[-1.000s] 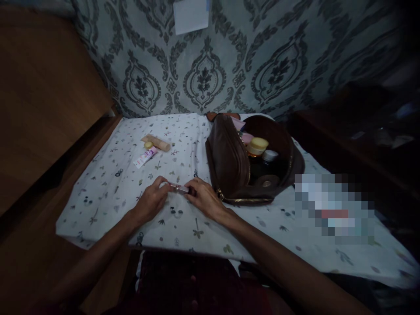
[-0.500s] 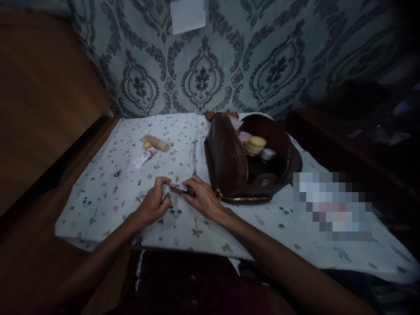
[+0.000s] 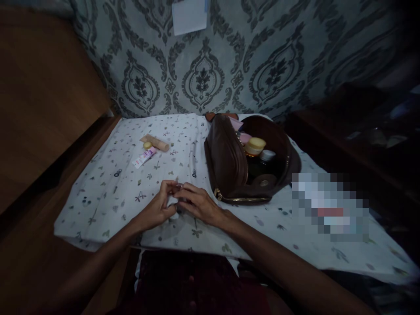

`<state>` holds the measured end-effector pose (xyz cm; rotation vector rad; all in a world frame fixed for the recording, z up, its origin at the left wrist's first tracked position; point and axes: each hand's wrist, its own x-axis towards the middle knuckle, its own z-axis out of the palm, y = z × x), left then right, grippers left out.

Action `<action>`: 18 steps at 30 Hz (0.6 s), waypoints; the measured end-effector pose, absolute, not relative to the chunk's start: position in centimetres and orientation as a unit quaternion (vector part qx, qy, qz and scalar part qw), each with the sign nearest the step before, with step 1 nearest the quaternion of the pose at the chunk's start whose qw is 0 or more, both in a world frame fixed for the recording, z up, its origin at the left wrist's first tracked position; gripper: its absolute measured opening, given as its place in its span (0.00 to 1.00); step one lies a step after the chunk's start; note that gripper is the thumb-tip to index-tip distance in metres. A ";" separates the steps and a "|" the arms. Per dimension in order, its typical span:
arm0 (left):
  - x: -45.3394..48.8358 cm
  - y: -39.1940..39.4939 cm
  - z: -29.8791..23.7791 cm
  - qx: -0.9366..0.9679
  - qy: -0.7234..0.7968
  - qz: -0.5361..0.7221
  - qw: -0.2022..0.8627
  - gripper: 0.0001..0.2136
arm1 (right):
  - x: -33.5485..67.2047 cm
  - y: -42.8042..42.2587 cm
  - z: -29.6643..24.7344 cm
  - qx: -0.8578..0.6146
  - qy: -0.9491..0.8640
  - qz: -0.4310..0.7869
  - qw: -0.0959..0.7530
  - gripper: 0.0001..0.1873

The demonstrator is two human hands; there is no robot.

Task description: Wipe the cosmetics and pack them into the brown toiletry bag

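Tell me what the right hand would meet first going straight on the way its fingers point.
Probably the left hand or the white material by it, just ahead of the right hand; depth leaves unclear which comes first.

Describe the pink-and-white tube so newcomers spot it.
Find the brown bag on the patterned cloth. Left of it, past the left hand, lie three items. The frontmost is the pink-and-white tube; its neighbours are a beige tube and round yellow piece.
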<state>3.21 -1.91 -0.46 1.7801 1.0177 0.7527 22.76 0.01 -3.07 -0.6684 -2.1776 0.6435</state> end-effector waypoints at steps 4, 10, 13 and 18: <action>3.7 -1.9 -0.5 0.692 0.467 0.373 0.406 0.13 | 22.5 -0.2 -3.0 -0.299 -0.826 0.232 0.419 0.07; 3.1 -1.7 -0.3 0.699 0.497 0.397 0.327 0.10 | 22.7 0.1 -2.8 -0.384 -0.801 0.225 0.400 0.12; 1.8 -1.2 -0.3 0.681 0.531 0.418 0.282 0.11 | 22.7 0.3 -2.7 -0.477 -0.794 0.192 0.323 0.22; 0.1 -0.7 -0.5 0.662 0.563 0.430 0.246 0.12 | 22.4 0.3 -2.3 -0.549 -0.796 0.162 0.198 0.14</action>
